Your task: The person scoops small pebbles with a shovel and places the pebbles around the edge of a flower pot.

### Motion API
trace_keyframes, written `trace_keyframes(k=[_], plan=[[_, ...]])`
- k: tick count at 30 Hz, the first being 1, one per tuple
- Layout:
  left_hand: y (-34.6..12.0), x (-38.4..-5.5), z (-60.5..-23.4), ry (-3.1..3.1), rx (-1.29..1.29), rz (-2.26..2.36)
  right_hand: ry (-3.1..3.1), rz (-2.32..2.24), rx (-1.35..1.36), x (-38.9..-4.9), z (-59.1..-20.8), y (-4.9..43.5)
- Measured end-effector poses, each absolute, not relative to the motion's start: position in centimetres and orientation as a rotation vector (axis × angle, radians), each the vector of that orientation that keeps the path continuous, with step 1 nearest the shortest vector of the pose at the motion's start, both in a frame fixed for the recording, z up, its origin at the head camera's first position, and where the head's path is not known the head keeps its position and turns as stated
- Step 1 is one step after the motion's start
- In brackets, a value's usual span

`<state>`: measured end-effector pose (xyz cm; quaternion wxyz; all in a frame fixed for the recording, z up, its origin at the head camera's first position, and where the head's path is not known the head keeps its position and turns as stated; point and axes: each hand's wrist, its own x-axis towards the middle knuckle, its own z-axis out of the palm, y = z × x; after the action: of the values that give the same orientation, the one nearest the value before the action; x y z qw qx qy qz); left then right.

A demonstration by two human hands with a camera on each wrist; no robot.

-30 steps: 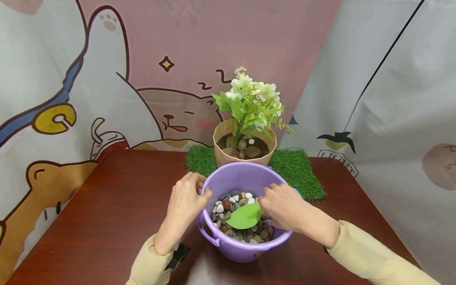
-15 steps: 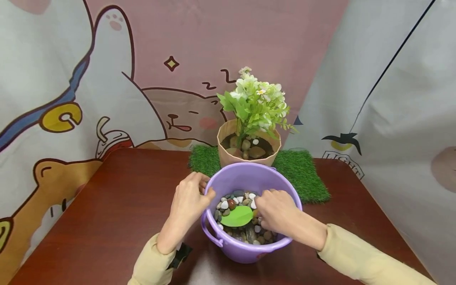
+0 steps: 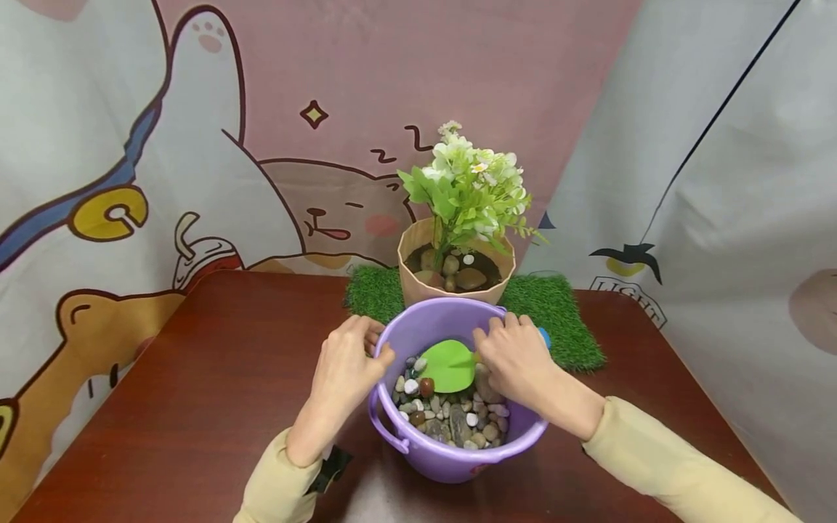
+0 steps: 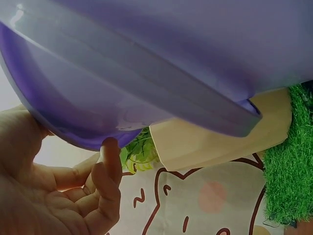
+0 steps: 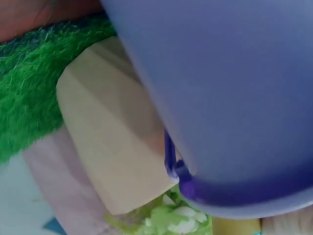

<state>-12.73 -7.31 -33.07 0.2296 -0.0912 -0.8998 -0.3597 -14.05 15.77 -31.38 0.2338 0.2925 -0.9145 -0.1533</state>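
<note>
A purple bucket [image 3: 451, 465] stands on the table with pebbles [image 3: 451, 421] of mixed colours inside. My left hand [image 3: 346, 374] pinches its left rim between thumb and fingers, as the left wrist view also shows. The right hand [image 3: 519, 363] grips a toy shovel [image 3: 451, 365] with a leaf-green blade. Its blue end pokes out beyond the hand, and most of the handle is hidden. The blade lies over the pebbles at the far side of the bucket. In the right wrist view, only a bit of the right hand [image 5: 288, 224] shows below the rim.
Right behind the bucket stands a peach faceted pot [image 3: 451, 289] with white flowers [image 3: 474, 181], soil and stones. It sits on a green turf mat [image 3: 556, 319]. The bucket's handle [image 3: 389, 428] hangs at the left front. A printed cloth [image 3: 418, 73] backs the brown table [image 3: 248, 349].
The shovel blade went left across the pebbles, then to the far side of the bucket. The right hand rose toward the far right rim. The left hand keeps its hold on the rim.
</note>
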Motion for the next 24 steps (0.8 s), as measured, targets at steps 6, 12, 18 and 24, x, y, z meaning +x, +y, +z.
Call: trace_keyframes(k=[6, 12, 18, 24], plan=[[-7.4, -12.8, -33.1, -2.471, -0.252, -0.973, -2.435, -0.412, 1.026, -14.9, -31.5, 16.5], [-7.4, -12.8, -33.2, -2.467, -0.257, -0.966, -2.33, -0.359, 1.195, -15.6, -31.9, 16.9], [-7.2, -12.8, -33.2, -2.457, -0.266, -0.974, -2.138, -0.381, 1.292, -15.6, -31.5, 16.6], [-7.4, -12.8, -33.1, -2.475, -0.25, -0.998, -1.955, -0.507, 1.355, -15.4, -31.0, 15.8]])
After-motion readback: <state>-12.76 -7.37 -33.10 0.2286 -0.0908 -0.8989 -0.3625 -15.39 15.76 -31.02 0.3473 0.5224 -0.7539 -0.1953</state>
